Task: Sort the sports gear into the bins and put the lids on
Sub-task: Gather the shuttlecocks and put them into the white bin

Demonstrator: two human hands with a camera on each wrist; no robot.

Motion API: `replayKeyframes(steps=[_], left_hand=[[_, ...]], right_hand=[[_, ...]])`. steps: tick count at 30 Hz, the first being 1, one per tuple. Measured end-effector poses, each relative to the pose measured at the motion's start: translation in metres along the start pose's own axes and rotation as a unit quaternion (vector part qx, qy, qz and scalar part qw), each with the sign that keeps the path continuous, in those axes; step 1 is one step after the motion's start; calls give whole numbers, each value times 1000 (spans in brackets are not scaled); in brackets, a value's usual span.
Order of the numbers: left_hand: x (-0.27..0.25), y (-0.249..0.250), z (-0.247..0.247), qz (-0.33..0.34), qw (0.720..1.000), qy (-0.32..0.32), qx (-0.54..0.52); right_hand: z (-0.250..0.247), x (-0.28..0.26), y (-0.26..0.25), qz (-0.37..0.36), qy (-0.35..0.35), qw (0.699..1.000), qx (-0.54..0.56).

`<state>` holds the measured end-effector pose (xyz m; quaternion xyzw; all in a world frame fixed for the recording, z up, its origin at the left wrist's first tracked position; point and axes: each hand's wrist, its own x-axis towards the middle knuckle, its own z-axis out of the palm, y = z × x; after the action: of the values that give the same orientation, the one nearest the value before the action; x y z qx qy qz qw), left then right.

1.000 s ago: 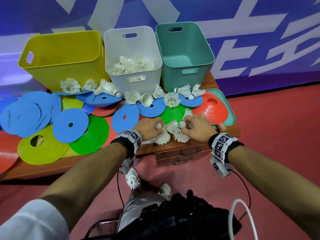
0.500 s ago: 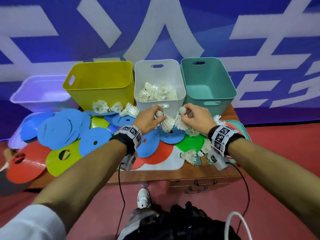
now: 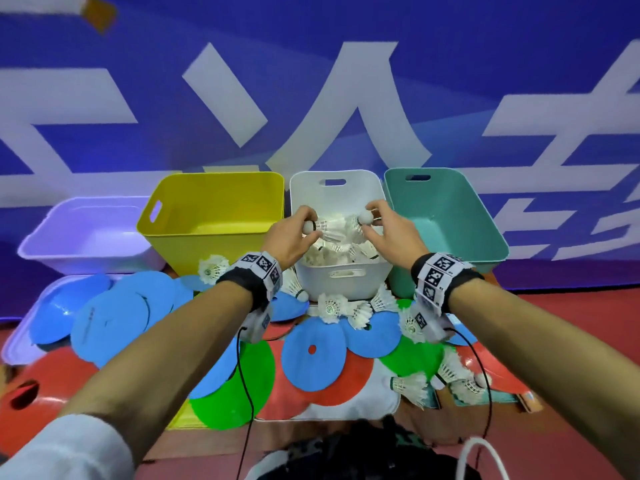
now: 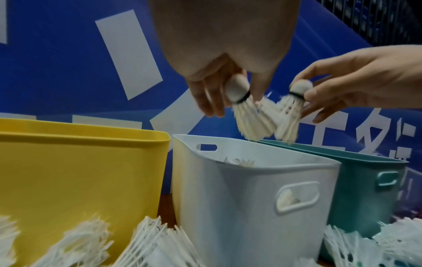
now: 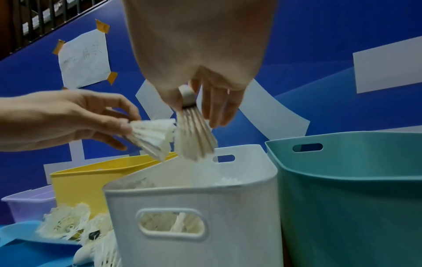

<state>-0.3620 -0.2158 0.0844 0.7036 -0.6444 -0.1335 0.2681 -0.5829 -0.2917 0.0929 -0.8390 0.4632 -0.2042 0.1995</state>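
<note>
Above the white bin (image 3: 337,278), the left hand (image 3: 289,237) and right hand (image 3: 391,233) each pinch a shuttlecock (image 4: 247,112) by its cork, feathers down. Yellow bin (image 3: 211,216) and teal bin (image 3: 446,216) flank it. Loose shuttlecocks (image 3: 332,306) and flat disc markers (image 3: 313,358) clutter the wooden table (image 3: 429,429) before a blue banner (image 3: 450,81).

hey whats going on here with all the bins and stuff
A person is sorting sports gear. The left hand and the right hand each pinch a shuttlecock, the left one and the right one, above the white bin, which already holds many. The yellow bin and teal bin beside it look empty. More shuttlecocks and flat discs lie on the table.
</note>
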Motion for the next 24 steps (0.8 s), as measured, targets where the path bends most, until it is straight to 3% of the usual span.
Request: replayKeyframes(steps=[4,8,17,24], left_hand=[[16,-13,11,-16,998,-51,33],[16,-16,20,4,997,-60,54],[-3,23,58,95,990,-100,26],[-43,72,112,148,976,-158,3]], right_hand=[[10,10,6,31,-78,994,-76],[15,5,16,39,-88,990,-99],[1,-50,51,48,-51,989,-132],[-27,-132,99,88,-21,986,-140]])
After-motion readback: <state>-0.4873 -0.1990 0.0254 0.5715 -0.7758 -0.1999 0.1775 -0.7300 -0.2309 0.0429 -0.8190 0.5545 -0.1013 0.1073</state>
